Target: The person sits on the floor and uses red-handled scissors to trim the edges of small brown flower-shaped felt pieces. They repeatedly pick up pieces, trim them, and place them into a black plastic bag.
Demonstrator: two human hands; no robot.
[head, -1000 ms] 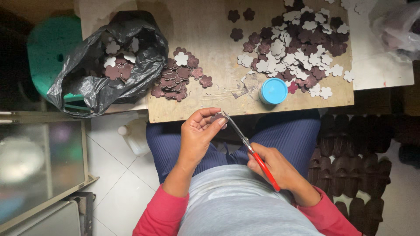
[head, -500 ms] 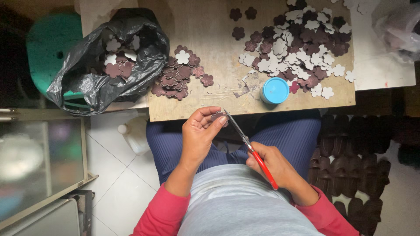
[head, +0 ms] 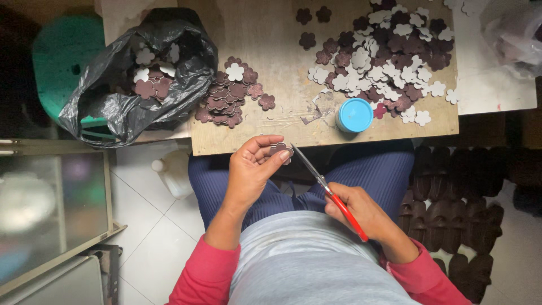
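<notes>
Left hand (head: 254,169) pinches a brown flower cutout (head: 280,150); right hand (head: 361,212) grips red-handled scissors (head: 327,189), blades at its edge. Best done by turning the piece, snipping small.

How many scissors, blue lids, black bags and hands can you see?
Scissors: 1
Blue lid: 1
Black bag: 1
Hands: 2, left hand, right hand
Total: 5

Left hand (head: 252,169) raised, fingers pinched — right hand (head: 361,212) lower, closed in grip, forearms bent inward.
</notes>
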